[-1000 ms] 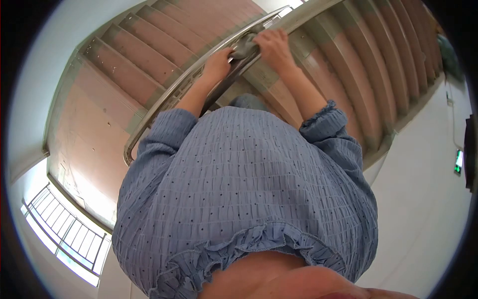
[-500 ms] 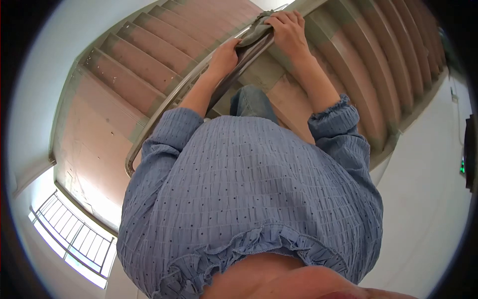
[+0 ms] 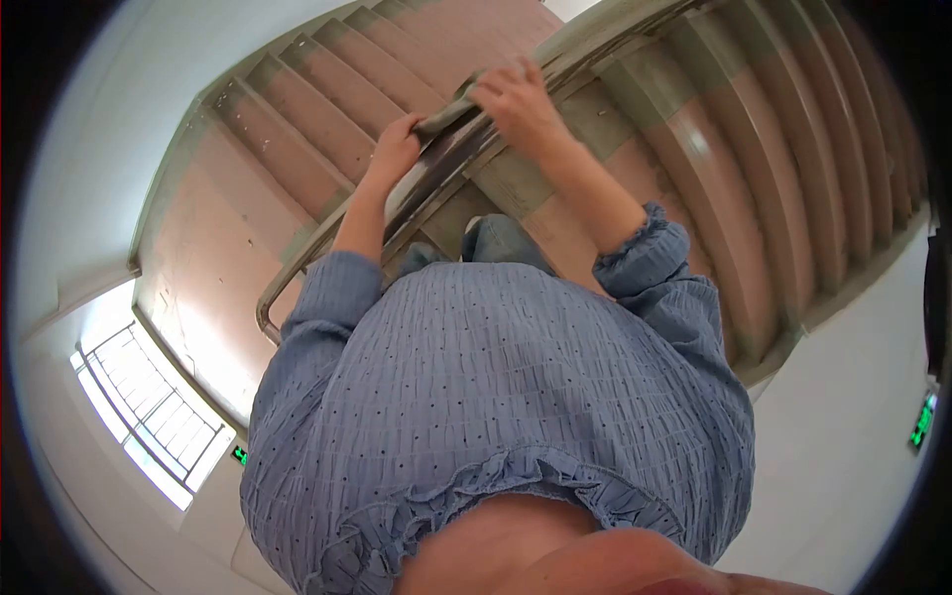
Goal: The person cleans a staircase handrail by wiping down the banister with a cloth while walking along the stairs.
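A grey-green cloth (image 3: 448,115) is draped over the handrail (image 3: 451,167) of a staircase, bunched between my two hands. My left hand (image 3: 399,147) is closed on the cloth's near end, at the left side of the rail. Farther up the rail, my right hand (image 3: 516,107) has its fingers bent over the cloth's far end, slightly blurred. Part of the cloth is hidden beneath the right fingers. Bare rail shows beyond my right hand, and its near end curves round at the left.
Pink-brown steps (image 3: 307,104) lie left of the rail, and another flight (image 3: 694,149) lies to the right. A landing (image 3: 213,213) adjoins the left flight. A barred window (image 3: 154,397) is at lower left. Green lit signs (image 3: 922,421) show on the walls.
Both hands and the cloth have slid along the handrail toward me, down and left in view. The camera view has shifted slightly, so the stairs appear farther right and lower.
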The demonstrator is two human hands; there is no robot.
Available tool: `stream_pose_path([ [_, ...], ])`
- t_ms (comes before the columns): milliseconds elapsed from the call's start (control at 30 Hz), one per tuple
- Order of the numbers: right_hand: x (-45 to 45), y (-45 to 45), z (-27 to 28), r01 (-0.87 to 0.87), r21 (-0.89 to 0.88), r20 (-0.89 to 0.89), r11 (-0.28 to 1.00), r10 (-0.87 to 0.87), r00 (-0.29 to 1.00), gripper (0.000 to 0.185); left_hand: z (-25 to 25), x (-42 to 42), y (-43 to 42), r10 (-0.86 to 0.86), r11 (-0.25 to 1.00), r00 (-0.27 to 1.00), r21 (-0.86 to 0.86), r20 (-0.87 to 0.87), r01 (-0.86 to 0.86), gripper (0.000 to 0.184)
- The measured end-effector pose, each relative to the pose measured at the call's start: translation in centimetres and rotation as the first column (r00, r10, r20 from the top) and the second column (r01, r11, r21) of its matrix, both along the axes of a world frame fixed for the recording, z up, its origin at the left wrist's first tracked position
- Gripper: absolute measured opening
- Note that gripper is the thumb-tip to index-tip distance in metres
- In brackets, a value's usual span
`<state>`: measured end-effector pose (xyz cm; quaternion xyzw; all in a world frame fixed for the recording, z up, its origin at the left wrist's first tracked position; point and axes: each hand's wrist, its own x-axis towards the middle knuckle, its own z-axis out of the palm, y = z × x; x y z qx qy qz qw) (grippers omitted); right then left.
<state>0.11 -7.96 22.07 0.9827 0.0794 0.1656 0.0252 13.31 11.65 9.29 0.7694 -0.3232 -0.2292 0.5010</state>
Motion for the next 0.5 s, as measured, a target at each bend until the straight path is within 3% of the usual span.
stream_pose_path([
  [33, 0.4, -1.3, -0.1, 0.043, -0.028, 0.063, 0.999, -0.041, 0.997, 0.020, -0.2, 0.0, -1.2, 0.033, 0.999, 0.981, -0.040, 0.190, -0.025, 0.042],
  [167, 1.2, -3.3, -2.7, 0.132, 0.028, 0.222, 0.991, -0.135, 0.966, 0.019, -0.4, -0.1, -2.5, 0.009, 0.998, 0.992, -0.059, 0.122, -0.002, 0.042],
  [300, 0.0, 2.3, -7.7, 0.144, 0.050, 0.017, 0.988, -0.145, 0.989, 0.019, -6.6, -0.4, 2.5, -0.029, 0.999, 0.997, 0.026, 0.072, 0.027, 0.043],
  [400, -1.0, 8.6, -12.4, 0.053, 0.102, -0.030, 0.993, -0.050, 0.998, 0.015, -12.0, -0.8, 9.8, -0.027, 0.988, 0.996, 0.153, 0.082, 0.015, 0.043],
  [500, -1.4, 11.8, -15.3, 0.003, 0.160, -0.050, 0.987, 0.005, 0.999, 0.013, -14.0, -1.6, 14.0, -0.021, 0.968, 0.998, 0.250, 0.056, 0.006, 0.044],
])
